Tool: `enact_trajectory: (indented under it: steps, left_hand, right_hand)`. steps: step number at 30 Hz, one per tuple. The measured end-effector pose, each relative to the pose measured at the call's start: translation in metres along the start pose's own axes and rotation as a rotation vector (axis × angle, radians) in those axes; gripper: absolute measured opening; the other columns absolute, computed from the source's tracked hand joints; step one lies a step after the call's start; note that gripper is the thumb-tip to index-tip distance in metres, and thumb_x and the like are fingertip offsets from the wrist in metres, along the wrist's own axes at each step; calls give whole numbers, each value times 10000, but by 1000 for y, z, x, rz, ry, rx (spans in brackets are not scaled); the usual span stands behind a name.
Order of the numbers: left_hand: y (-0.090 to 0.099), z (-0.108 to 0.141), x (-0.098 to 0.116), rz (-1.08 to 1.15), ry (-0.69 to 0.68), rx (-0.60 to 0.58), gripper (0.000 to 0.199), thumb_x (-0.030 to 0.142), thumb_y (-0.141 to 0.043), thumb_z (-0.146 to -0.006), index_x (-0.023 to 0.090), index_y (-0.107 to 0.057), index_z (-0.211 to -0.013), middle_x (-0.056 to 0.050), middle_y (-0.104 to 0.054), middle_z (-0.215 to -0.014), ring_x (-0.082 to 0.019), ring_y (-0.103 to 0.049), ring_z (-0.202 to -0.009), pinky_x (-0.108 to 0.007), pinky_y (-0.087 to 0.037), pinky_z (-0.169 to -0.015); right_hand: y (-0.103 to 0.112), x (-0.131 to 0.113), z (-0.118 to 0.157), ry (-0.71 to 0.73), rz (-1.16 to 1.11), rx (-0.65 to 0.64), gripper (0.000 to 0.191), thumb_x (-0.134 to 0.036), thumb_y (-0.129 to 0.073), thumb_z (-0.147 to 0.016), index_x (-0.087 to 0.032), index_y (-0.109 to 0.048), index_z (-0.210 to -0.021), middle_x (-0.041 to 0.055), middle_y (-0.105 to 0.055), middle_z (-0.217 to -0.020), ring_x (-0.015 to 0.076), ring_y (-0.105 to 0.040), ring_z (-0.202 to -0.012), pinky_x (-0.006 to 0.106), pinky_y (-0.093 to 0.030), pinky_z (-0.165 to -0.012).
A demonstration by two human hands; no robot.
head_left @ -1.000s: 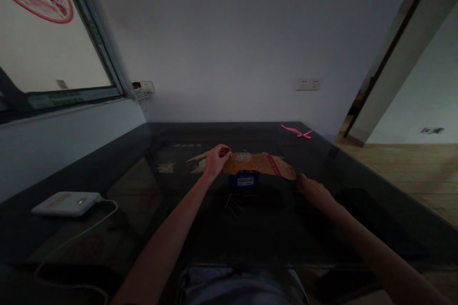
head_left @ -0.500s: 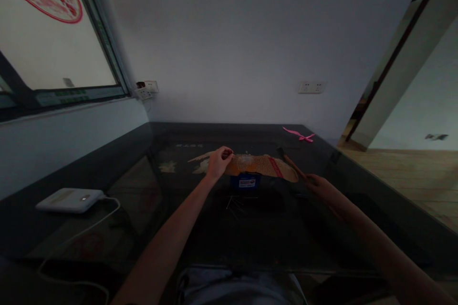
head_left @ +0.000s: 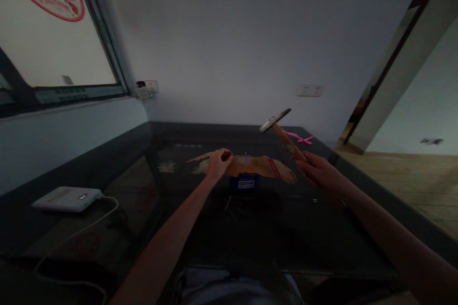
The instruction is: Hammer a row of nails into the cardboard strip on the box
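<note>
My right hand [head_left: 315, 168] is wrapped round the wooden handle of a hammer [head_left: 284, 139], its metal head raised above the table. At the middle, my left hand [head_left: 219, 163] is pinched closed over the left part of a long brown piece [head_left: 255, 166] with a ragged left end and a red band. What the pinched fingers hold is too small to make out. Under the brown piece stands a blue box [head_left: 244, 183] with a white label. Several thin, nail-like metal pieces [head_left: 231, 204] lie in front of it.
On the dark glossy table [head_left: 272, 238], a white power bank [head_left: 67, 198] with a white cable lies to the left. A pink ribbon [head_left: 304, 140] rests at the far right corner. Behind rises a wall with sockets [head_left: 310, 90], and a window is at the left.
My right hand has lifted the hammer, so its head has risen up and to the left from beside the brown piece. My left hand has stayed almost in place.
</note>
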State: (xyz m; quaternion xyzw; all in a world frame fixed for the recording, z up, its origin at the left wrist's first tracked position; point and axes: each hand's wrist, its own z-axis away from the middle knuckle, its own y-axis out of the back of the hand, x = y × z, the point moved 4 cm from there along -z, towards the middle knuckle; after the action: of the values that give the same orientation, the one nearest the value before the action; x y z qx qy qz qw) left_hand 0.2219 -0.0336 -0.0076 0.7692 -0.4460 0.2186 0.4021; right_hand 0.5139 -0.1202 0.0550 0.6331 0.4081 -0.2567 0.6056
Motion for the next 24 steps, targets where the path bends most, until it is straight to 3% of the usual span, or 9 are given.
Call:
enact_trajectory:
  steps: [4, 8, 14, 24]
  left_hand:
    - [-1, -1, -2, -35, 12, 2, 119, 251, -554, -789, 153, -611, -826, -46, -659, -807, -153, -614, -756, -287, -491, -736]
    - [-1, -1, -4, -43, 15, 4, 118, 260, -556, -795, 159, -613, -818, -43, -660, -799, -157, -614, -749, -289, -489, -729]
    - [-2, 0, -5, -54, 18, 4, 110, 255, -569, -789, 154, -614, -796, -43, -665, -775, -160, -625, -730, -283, -488, -704]
    - [-3, 0, -6, -73, 27, 1, 101, 248, -582, -790, 154, -617, -797, -47, -675, -777, -163, -634, -733, -277, -489, -696]
  right_hand:
    - [-18, -23, -4, 35, 114, -125, 213, -377, -457, -827, -177, -489, -894, -51, -431, -606, 74, -401, -437, 190, -291, -364]
    - [-32, -40, -14, 107, 158, -170, 178, -364, -448, -850, -187, -463, -832, -38, -469, -603, 82, -434, -465, 193, -312, -399]
    - [-45, -46, -29, 100, 303, -288, 200, -341, -413, -873, -195, -416, -736, -40, -449, -557, 76, -411, -408, 202, -290, -388]
    - [-48, -44, -27, 176, 440, -245, 198, -320, -400, -880, -191, -441, -736, -15, -475, -577, 102, -444, -489, 223, -308, -454]
